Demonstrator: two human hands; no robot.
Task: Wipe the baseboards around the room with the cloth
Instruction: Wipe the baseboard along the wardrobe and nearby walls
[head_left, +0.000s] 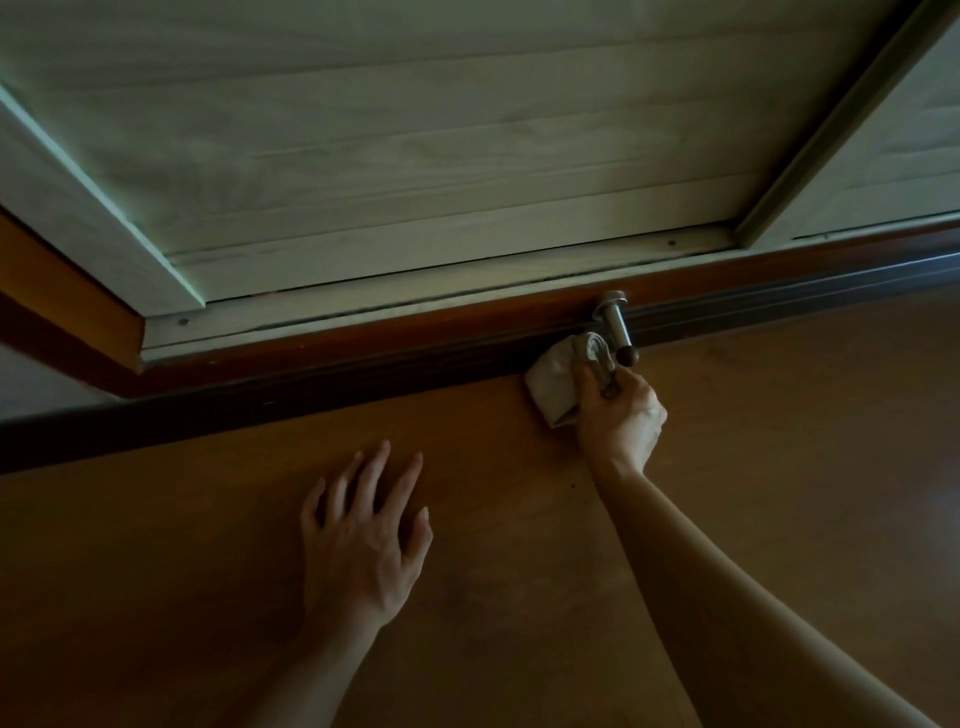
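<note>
Since the cloth (556, 382) was the one item to be handled, I entered it first: grey, soft, light, limp fabric, folded into a pad. I judged it easy to crush and apt to slip unless bunched, so best taken by the gathered folds at its upper end, the flat part left free for wiping. Location: pressed against the dark baseboard (311, 384) where that met the wooden floor (519, 571), just beside a metal door stopper (615, 325) jutting from the board. Right hand (621, 410): fingers curled round the bunched end of the cloth, clamped on it. Left hand (363, 535): holding nothing, fingers straight and spread, palm down, apparently resting on the floor, well apart from the right. Above the baseboard: pale wood-grain panelling (415, 130). I judged the stopper would need working around.
</note>
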